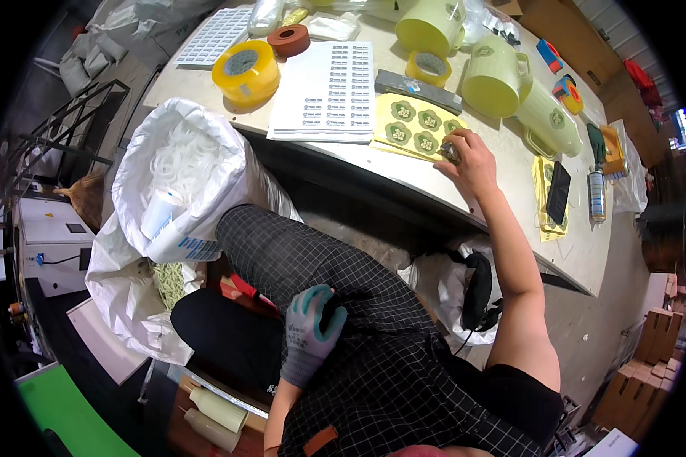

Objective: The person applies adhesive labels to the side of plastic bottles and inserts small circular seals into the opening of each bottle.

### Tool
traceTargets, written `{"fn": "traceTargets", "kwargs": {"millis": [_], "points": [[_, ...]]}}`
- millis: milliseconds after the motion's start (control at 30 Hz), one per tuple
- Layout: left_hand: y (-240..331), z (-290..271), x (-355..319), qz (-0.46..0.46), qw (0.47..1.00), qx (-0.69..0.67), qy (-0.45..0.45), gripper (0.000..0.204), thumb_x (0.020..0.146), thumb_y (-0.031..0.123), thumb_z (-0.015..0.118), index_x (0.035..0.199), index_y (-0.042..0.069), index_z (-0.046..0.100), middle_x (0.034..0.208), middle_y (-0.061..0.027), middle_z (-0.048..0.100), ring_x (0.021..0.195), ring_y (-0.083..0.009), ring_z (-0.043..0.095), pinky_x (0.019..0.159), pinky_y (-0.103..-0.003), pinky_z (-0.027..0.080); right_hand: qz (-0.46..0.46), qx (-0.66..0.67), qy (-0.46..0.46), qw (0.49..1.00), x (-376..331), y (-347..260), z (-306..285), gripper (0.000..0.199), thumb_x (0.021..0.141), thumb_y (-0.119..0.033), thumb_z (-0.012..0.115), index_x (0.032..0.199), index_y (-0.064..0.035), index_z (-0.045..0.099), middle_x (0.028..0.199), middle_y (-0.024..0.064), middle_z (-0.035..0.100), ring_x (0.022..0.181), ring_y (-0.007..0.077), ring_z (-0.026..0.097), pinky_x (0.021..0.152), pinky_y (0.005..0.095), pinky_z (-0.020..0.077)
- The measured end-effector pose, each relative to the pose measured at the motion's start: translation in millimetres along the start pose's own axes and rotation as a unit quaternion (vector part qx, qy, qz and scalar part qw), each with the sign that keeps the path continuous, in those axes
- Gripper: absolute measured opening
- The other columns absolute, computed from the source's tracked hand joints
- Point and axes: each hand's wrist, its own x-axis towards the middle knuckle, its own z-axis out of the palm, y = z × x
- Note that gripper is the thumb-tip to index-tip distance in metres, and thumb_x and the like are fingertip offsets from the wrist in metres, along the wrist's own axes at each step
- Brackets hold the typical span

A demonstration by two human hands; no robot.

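Right hand [471, 161], bare, rested at the near edge of the yellow sticker sheet [417, 126]; its fingertips [451, 151] were pinched shut on one round green sticker [452, 153] at the sheet's right corner — whether that sticker was already lifted free could not be told. Left hand [312, 324], in a grey-and-teal work glove, lay on the lap over the checked trousers [343, 305], fingers loosely curled around something dark that could not be made out. The sticker was judged very light, thin and limp, tacky underneath, apt to curl or fold onto itself; best taken by its edge between thumb and forefinger. The sheet lay flat on the pale worktable [511, 221], carrying further green flower-shaped stickers in rows. Just left of it — a white label sheet [326, 91] printed in small dark rectangles, stacked on others. Behind that, a large roll of yellow tape [246, 70] and a smaller brown tape roll [288, 39]; a white blister tray [214, 36] at the far left corner. Behind the sticker sheet, a grey bar-shaped item [419, 90] and a small yellow tape roll [427, 68]. Pale green plastic jugs [495, 76] stood to the right. A white sack [183, 175] of pale rings stood beside the knee.
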Motion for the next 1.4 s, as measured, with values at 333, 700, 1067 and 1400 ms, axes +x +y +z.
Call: {"fn": "traceTargets", "kwargs": {"millis": [333, 700, 1067, 1400], "points": [[-1.4, -16.2, -11.4, -0.043, 0.999, 0.007, 0.007, 0.040, 0.088, 0.024, 0.080, 0.123, 0.007, 0.069, 0.125, -0.0121, 0.067, 0.114, -0.0312, 0.065, 0.099, -0.045, 0.052, -0.045, 0.013, -0.018, 0.999, 44.1, -74.4, 41.6, 0.064, 0.078, -0.035, 0.089, 0.131, -0.0092, 0.064, 0.127, 0.0125, 0.066, 0.116, 0.0347, 0.065, 0.094, 0.0443, 0.0553], [-48.0, -89.2, -107.7, -0.161, 0.851, 0.173, 0.469, 0.045, 0.084, 0.010, 0.081, 0.125, 0.004, 0.065, 0.123, -0.0152, 0.067, 0.115, -0.0359, 0.065, 0.101, -0.046, 0.051, -0.142, -0.216, 0.081, 0.963, 63.0, -106.2, 52.5, 0.053, 0.102, -0.052, 0.064, 0.140, -0.0144, 0.063, 0.136, 0.0094, 0.066, 0.122, 0.0341, 0.062, 0.100, 0.0502, 0.0488], [-269.0, -38.9, -429.1, -0.522, 0.226, -0.129, 0.813, 0.059, 0.083, 0.033, 0.092, 0.115, -0.010, 0.065, 0.103, -0.0151, 0.073, 0.077, -0.0262, 0.067, 0.065, -0.040, 0.059, -0.275, 0.133, -0.174, 0.936, -27.8, -275.9, 38.8, 0.058, 0.086, -0.010, 0.079, 0.139, -0.0065, 0.058, 0.138, 0.0145, 0.061, 0.131, 0.0372, 0.053, 0.115, 0.0526, 0.0361], [-330.7, -73.6, -535.3, -0.642, 0.397, -0.028, 0.655, 0.053, 0.092, 0.044, 0.081, 0.111, -0.006, 0.075, 0.100, -0.0155, 0.075, 0.082, -0.0309, 0.070, 0.075, -0.043, 0.056, -0.271, 0.302, -0.280, 0.870, -35.8, -358.7, 26.5, 0.050, 0.087, -0.005, 0.078, 0.134, -0.0024, 0.059, 0.125, 0.0165, 0.064, 0.118, 0.0363, 0.060, 0.104, 0.0451, 0.0484]]}}
